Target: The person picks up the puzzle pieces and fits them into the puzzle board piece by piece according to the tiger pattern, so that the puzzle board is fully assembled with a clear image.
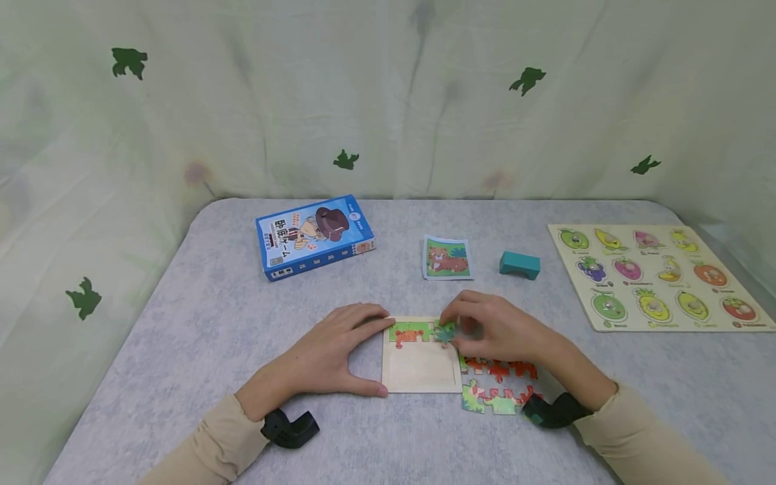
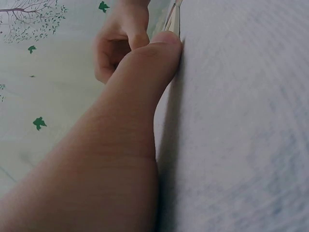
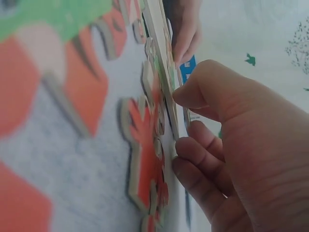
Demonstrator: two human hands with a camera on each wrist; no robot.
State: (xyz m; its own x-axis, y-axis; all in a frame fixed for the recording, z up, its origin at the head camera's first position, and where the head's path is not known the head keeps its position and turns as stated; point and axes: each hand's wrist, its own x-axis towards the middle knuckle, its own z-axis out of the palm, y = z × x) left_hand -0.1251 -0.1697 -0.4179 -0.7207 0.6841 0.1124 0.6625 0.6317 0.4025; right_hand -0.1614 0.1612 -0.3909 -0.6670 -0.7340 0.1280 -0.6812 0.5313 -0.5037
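Note:
A square wooden puzzle tray (image 1: 418, 370) lies on the table with a few joined green and orange pieces (image 1: 407, 333) along its top edge. My left hand (image 1: 330, 347) spans the tray's left side, index finger at the upper corner and thumb at the lower one. In the tray's upper right corner, my right hand (image 1: 494, 328) pinches a green puzzle piece (image 1: 444, 333) between thumb and fingers. Several loose orange and green pieces (image 1: 503, 404) lie right of the tray, partly under the right hand and wrist. In the right wrist view the fingertips hide the pinched piece.
Behind the tray lies a small tiger picture card (image 1: 447, 259), with a teal block (image 1: 519, 263) to its right. A blue game box (image 1: 315, 236) sits at the back left. A fruit puzzle board (image 1: 657, 283) occupies the right side. A pale curtain (image 1: 388, 101) hangs behind the table.

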